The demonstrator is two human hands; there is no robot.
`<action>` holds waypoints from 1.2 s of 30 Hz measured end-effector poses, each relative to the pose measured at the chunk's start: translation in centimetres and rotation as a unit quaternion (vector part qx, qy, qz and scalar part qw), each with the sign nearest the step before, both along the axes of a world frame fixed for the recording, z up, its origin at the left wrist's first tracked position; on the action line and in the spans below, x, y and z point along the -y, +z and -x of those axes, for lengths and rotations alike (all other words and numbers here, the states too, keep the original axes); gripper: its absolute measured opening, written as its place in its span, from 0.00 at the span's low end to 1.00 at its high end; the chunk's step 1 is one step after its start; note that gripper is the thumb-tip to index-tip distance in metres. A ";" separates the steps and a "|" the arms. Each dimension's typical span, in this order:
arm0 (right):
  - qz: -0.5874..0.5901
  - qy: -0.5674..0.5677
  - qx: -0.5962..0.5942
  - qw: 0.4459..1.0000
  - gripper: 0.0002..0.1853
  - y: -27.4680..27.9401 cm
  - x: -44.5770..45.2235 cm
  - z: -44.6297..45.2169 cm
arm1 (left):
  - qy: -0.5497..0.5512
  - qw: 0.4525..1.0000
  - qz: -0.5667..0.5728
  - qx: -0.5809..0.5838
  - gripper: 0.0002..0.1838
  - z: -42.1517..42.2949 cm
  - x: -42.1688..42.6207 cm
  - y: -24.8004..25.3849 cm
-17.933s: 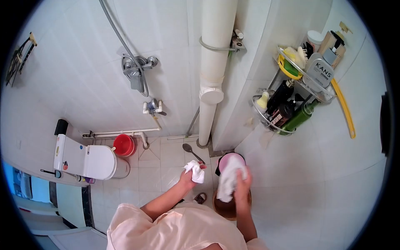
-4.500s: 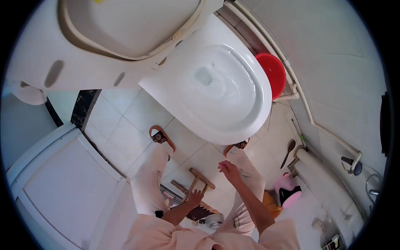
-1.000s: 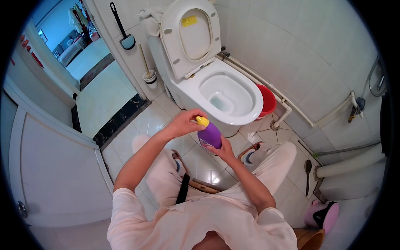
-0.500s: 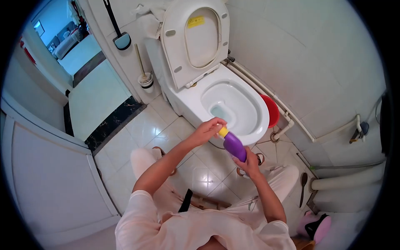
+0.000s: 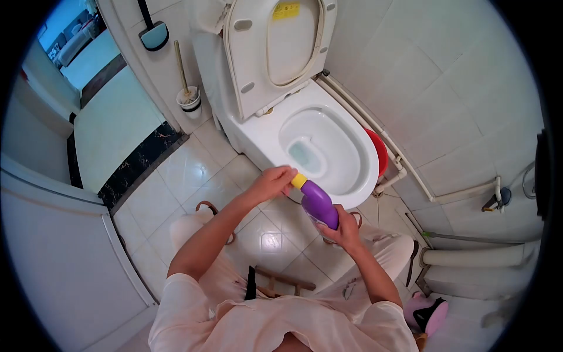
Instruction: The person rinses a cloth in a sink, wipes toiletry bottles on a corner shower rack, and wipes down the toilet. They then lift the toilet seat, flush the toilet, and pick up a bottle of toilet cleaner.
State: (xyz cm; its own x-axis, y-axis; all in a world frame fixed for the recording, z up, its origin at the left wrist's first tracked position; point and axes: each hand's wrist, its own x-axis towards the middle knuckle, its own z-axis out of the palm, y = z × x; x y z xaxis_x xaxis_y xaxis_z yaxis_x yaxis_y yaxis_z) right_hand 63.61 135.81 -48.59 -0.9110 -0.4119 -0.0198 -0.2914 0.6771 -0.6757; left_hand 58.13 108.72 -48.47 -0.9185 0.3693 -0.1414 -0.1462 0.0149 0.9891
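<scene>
A purple bottle [image 5: 318,204] with a yellow cap [image 5: 299,180] is tilted in front of the toilet bowl's near rim. My right hand [image 5: 344,230] is wrapped round the lower part of the bottle. At the other end, the fingers of my left hand [image 5: 271,185] are closed at the cap and partly hide its end. Behind the bottle stands the white toilet [image 5: 246,138], its lid and seat [image 5: 249,58] raised, with water [image 5: 299,154] in the bowl.
A toilet brush [image 5: 189,100] in a holder and a blue-grey scoop [image 5: 154,36] hang on the left wall. To the toilet's right are a red basin [image 5: 378,152] and pipes [image 5: 404,167]. A wooden stool [image 5: 285,277] is below me; a pink bin [image 5: 431,314] stands lower right.
Both hands and the bottle sit slightly further left in view, and the view itself has shifted. My hold on the bottle and cap looks much the same.
</scene>
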 end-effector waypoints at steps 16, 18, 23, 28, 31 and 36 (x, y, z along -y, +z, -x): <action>-0.026 0.023 0.016 0.999 0.29 0.3 0.7 0.8 | -0.068 0.992 -0.106 -0.025 0.12 0.2 0.8 0.3; -0.035 0.033 0.010 0.999 0.29 0.5 0.8 0.8 | -0.059 0.997 -0.035 0.045 0.12 0.4 1.1 0.3; -0.042 -0.001 0.035 0.998 0.29 0.7 1.0 0.9 | 0.039 0.987 -0.141 -0.062 0.13 -0.2 -0.3 1.1; -0.034 0.023 -0.008 0.999 0.28 1.3 1.0 1.1 | -0.114 0.989 -0.015 0.090 0.14 1.3 2.1 -0.3; -0.040 0.030 -0.001 0.999 0.28 2.0 1.1 1.3 | -0.025 0.995 -0.074 0.066 0.13 0.3 1.2 0.9; -0.041 0.029 -0.008 0.999 0.29 2.3 1.0 2.0 | -0.016 0.986 -0.166 -0.021 0.14 0.0 0.9 1.6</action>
